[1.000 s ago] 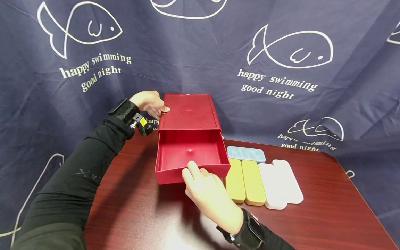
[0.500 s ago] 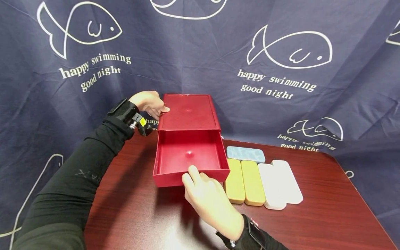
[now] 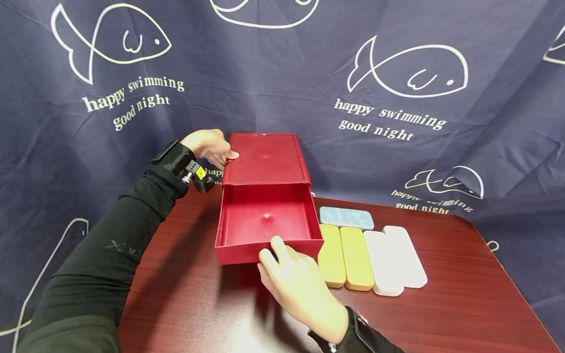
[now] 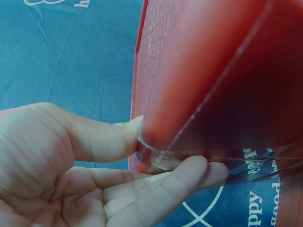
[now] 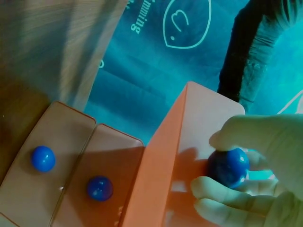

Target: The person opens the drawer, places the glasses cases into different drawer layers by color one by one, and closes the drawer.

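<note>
A red plastic drawer unit stands on the table against the fabric backdrop. Its top drawer is pulled well out, and I see no contents inside. My left hand grips the unit's left edge near the back. The left wrist view shows that thumb on one side of the red edge, fingers on the other. At the drawer's front is my right hand. In the right wrist view its thumb and fingers are round a blue knob on the drawer front. Two more drawer fronts carry blue knobs below.
Right of the unit lie two yellow rounded blocks, two white ones and a light blue one. The reddish-brown table ends at the patterned dark blue fabric. A white cord hangs at the far left.
The top drawer came slightly further toward me during the first half second, then stayed put. My right hand has since shifted a little to the right. The left hand keeps its hold.
</note>
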Action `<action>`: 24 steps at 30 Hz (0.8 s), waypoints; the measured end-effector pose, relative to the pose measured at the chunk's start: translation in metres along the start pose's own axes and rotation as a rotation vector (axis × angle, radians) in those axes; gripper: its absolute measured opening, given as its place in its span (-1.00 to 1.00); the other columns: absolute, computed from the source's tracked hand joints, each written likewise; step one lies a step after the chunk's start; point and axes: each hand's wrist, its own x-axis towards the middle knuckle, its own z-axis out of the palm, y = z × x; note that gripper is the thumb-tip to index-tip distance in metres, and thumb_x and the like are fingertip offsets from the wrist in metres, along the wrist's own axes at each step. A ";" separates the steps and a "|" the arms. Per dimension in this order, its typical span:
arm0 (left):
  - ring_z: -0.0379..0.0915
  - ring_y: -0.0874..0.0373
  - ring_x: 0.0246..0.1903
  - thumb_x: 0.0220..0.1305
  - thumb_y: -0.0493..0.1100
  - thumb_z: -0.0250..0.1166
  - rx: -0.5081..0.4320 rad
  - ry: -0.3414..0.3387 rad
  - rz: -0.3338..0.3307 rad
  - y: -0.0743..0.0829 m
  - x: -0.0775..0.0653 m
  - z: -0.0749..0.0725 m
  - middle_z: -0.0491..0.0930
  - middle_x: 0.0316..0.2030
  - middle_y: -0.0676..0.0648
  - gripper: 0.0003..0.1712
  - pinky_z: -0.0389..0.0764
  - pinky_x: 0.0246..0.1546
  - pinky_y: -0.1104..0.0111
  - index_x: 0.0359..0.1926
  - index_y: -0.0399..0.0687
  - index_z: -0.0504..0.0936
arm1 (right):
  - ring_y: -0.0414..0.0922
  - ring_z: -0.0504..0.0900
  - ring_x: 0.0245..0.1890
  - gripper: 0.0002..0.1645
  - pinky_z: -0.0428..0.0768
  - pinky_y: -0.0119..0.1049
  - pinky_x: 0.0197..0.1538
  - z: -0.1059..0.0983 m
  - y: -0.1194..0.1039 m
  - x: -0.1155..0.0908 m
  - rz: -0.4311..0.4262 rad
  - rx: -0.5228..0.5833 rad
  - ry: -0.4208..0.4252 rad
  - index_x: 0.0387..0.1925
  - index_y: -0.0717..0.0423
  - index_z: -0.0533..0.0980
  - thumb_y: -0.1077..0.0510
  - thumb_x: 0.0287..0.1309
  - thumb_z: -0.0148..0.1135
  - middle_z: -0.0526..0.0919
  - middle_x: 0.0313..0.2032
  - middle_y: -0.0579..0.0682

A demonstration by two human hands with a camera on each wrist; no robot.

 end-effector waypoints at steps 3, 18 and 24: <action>0.59 0.02 -0.30 0.32 -0.22 0.08 -0.005 -0.014 0.006 0.001 0.003 0.001 0.51 -0.15 -0.35 -0.57 0.58 -0.10 0.19 0.02 -0.54 0.28 | -0.19 0.28 -0.73 -0.82 0.25 -0.47 -0.73 -0.003 0.004 -0.005 -0.002 -0.005 -0.008 -0.43 0.07 0.42 0.08 0.00 0.21 0.33 -0.45 -0.04; 0.58 0.07 -0.28 0.32 -0.17 0.07 0.031 -0.020 0.015 -0.007 -0.001 -0.005 0.51 -0.15 -0.31 -0.65 0.59 -0.12 0.22 -0.10 -0.46 0.31 | -0.08 0.54 -0.45 -0.75 0.55 -0.29 -0.43 -0.038 0.053 -0.011 0.057 0.102 0.166 -0.26 0.15 0.57 0.09 0.06 0.15 0.54 -0.33 0.01; 0.59 0.09 -0.32 0.32 -0.16 0.07 0.038 -0.027 0.034 -0.002 0.004 -0.001 0.47 -0.09 -0.39 -0.49 0.56 -0.08 0.19 0.05 -0.56 0.24 | -0.01 0.55 -0.48 -0.67 0.51 -0.17 -0.46 -0.048 0.104 -0.041 0.268 -0.004 0.086 -0.18 0.13 0.56 0.05 0.06 0.10 0.55 -0.21 0.05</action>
